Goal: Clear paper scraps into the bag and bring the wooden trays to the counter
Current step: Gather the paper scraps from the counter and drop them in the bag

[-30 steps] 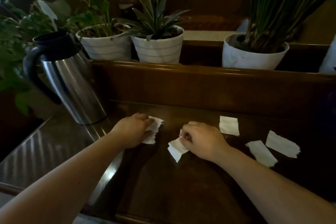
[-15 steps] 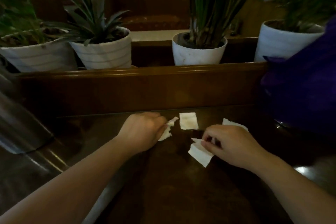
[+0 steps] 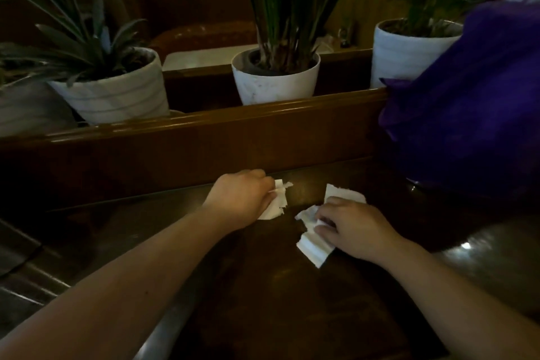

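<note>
White torn paper scraps lie on a dark wooden table. My left hand is closed around a bunch of scraps that stick out to its right. My right hand presses down on other scraps, holding a folded white piece below its fingers, while another scrap peeks out just beyond its knuckles. A purple bag stands at the right, against the table's wooden back rail. No wooden tray is in view.
A raised wooden rail runs along the table's far side. Behind it stand white plant pots with tall green leaves. The table's metal-edged corner falls away at the lower left.
Both hands have slid right along the table, gathering scraps. The loose scrap between the hands is now under my left hand. The steel jug has left the view and the purple bag has come in.
</note>
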Motion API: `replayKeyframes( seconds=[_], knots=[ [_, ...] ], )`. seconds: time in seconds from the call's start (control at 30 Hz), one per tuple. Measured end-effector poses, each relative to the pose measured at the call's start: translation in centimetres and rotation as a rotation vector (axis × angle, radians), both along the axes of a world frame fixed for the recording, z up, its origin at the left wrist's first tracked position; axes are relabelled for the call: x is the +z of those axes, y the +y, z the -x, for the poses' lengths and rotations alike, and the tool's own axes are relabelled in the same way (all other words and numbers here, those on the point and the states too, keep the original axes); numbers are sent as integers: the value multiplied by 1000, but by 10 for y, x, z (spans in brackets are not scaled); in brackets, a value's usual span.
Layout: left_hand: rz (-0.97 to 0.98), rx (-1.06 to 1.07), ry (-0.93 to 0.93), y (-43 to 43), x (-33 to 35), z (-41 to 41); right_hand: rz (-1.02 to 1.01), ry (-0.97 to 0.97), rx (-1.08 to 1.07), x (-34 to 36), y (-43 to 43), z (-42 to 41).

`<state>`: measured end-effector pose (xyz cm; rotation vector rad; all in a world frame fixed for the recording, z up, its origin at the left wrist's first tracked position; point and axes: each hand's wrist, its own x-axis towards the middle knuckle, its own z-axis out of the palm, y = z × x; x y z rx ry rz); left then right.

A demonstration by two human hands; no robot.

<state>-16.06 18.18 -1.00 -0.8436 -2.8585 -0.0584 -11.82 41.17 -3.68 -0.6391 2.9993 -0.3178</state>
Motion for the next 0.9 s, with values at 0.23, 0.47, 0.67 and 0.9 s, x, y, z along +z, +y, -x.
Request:
replayKeyframes(
  seconds=[0.23,0.47,0.67,0.9],
  knots=[
    [104,117,-195,6,-20,16,46,38,56,-3,6,-9],
    [76,87,-155,13,-19,4,114,88,-44,28,36,3],
    [-30,22,-29,35,-5,-13,73,91,-108,28,57,38],
    [-91,-22,3,56,2,-30,-34,-43,-33,7,60,54]
  ],
)
